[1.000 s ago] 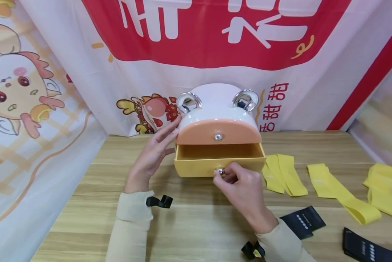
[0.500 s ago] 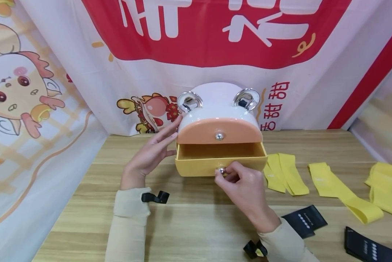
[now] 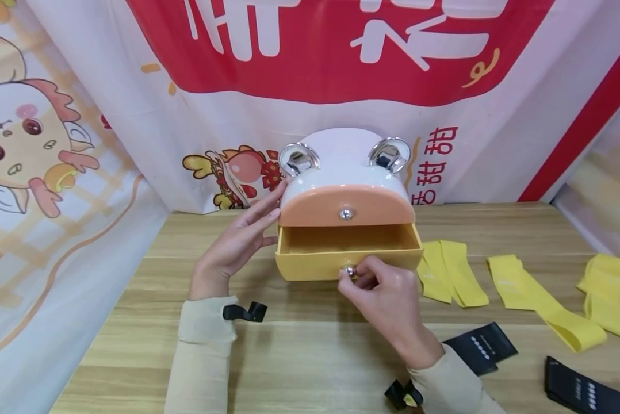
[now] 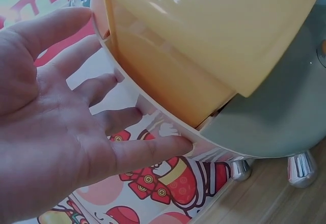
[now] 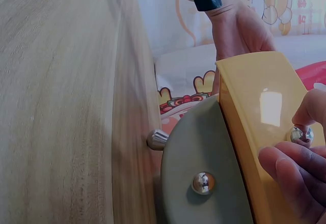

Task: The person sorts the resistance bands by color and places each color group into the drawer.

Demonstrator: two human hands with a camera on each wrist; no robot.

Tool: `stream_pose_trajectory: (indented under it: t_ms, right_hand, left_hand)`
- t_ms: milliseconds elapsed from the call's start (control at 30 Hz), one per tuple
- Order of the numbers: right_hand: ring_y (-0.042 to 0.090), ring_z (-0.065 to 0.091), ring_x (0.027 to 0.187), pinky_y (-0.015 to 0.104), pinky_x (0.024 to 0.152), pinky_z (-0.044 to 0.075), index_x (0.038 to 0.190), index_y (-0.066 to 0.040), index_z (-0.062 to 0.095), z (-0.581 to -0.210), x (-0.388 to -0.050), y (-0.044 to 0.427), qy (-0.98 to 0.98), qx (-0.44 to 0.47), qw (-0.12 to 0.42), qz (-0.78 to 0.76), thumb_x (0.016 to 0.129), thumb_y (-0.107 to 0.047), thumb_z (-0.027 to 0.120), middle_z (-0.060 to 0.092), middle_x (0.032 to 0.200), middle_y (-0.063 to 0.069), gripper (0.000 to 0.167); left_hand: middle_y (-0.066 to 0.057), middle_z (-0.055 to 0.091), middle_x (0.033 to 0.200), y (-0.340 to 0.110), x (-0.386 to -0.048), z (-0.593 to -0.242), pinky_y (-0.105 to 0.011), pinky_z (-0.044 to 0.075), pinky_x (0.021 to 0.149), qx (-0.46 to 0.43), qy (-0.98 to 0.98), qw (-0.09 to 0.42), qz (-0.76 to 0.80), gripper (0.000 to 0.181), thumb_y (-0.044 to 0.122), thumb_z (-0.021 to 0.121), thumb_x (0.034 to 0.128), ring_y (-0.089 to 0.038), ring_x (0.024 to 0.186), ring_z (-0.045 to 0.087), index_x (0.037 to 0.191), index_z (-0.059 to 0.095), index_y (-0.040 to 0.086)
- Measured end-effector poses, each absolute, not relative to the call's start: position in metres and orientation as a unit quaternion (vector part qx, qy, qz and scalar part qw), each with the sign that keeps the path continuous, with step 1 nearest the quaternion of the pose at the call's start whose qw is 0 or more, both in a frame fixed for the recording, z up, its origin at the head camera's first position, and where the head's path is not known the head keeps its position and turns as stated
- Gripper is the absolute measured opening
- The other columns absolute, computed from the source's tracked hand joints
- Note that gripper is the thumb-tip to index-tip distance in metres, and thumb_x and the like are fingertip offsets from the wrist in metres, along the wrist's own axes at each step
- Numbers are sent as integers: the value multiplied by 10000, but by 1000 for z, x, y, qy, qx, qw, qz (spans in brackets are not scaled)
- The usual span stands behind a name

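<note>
A small rounded drawer cabinet [image 3: 341,155] with a white shell and two silver ring ears stands at the back of the table. Its top drawer [image 3: 310,210] is orange and closed, while the yellow drawer [image 3: 310,265] below is pulled out with a bare interior. Below that, in the right wrist view, a grey-green drawer [image 5: 188,158] is closed. My right hand [image 3: 385,293] pinches the yellow drawer's silver knob [image 5: 301,135] between thumb and fingers. With fingers spread and straight, my left hand [image 3: 240,247] rests its fingertips against the cabinet's left side.
Several yellow fabric bands [image 3: 452,273] lie to the right of the cabinet. Nearer the front right are black printed cards [image 3: 483,348]. A printed cloth [image 3: 227,115] hangs right behind the cabinet. The cabinet stands on silver feet [image 4: 301,169].
The view has shifted slightly. Both hands keep their places on the cabinet and knob, and the yellow drawer stays pulled out by about the same amount.
</note>
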State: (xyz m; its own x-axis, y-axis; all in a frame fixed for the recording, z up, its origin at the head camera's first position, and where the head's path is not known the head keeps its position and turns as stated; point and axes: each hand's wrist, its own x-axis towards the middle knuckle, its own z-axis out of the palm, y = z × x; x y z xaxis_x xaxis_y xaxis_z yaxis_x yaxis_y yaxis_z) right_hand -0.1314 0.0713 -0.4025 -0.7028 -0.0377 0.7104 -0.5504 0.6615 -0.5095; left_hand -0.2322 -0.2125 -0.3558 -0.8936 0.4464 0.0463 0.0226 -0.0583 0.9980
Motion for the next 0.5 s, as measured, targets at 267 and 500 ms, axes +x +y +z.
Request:
stream_pose_trajectory:
  t_ms: [267,500]
  right_hand:
    - [8,686,542,178,540,573,697,-145,650,-403,-118,67,-838,185,354,371,781,-174,902,729,612,-36,266]
    - [3,690,544,163,546,576,703,-142,667,-402,-106,68,-837,188,352,374,772,-155,902,737,621,-36,245]
  left_hand:
    - [169,253,1781,-211,-232,-357,-703,408,1206,173,674,147,703,554,258,495,1151,-217,1660,250,1661,377,439]
    - [188,251,1777,-211,-232,-357,-685,450,1179,171,688,141,691,549,276,496,1152,-227,1650,266,1653,377,465]
